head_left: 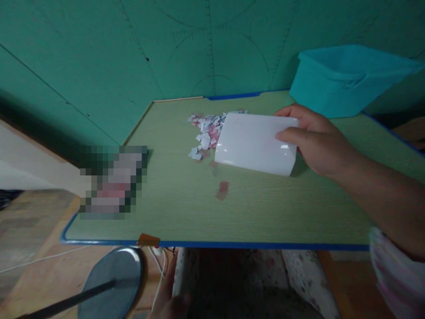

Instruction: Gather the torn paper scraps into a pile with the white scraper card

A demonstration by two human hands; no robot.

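Fingers and thumb of the right hand [315, 141] wrap around a white cup [255, 144], the forearm reaching in from the lower right over the green table [199, 208]. The cup is tipped on its side, its open mouth facing left toward a pile of paper scraps [207, 133] that lies on the table just beside that mouth, on the side away from the hand. Two small reddish scraps [222, 189] lie on the table a little nearer than the cup. Behind the right hand, at the table's far right corner, stands a teal bin [345, 79]. The left hand [171, 297] hangs low below the table's near edge, well apart from the cup, fingers loosely extended and holding nothing.
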